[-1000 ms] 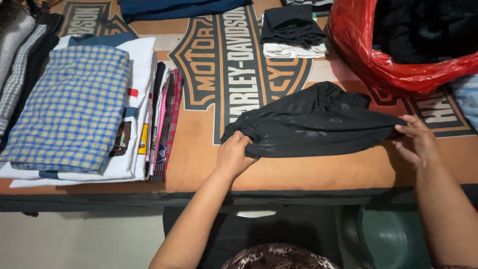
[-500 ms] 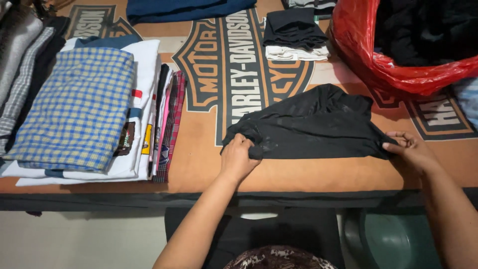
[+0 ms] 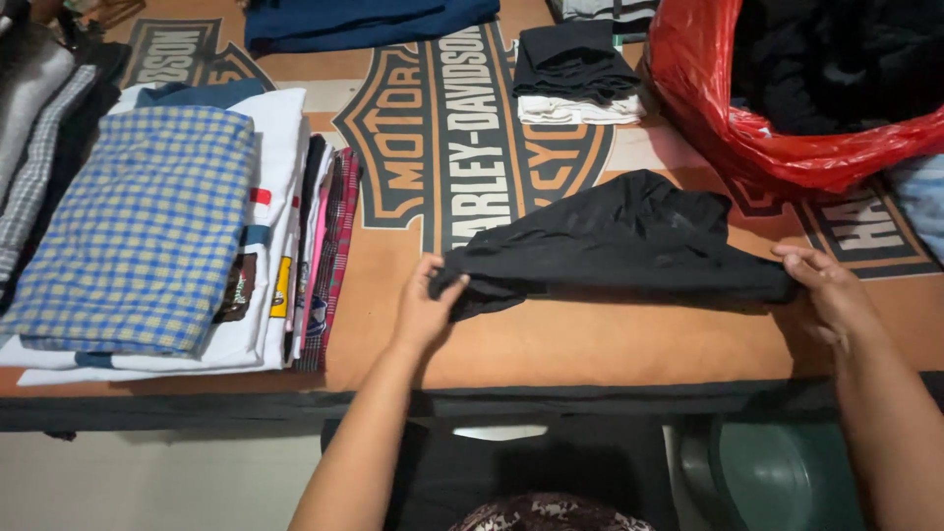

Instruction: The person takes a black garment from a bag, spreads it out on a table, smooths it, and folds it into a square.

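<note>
Bench has an orange cloth with a big printed emblem. Checked shirt tops the folded stack at bench left; white tees and striped cloth edges just right of it. Navy fabric at far edge. Small black-and-white pile right of centre. Red bag of dark clothes far right. Green bin below the bench.
</note>
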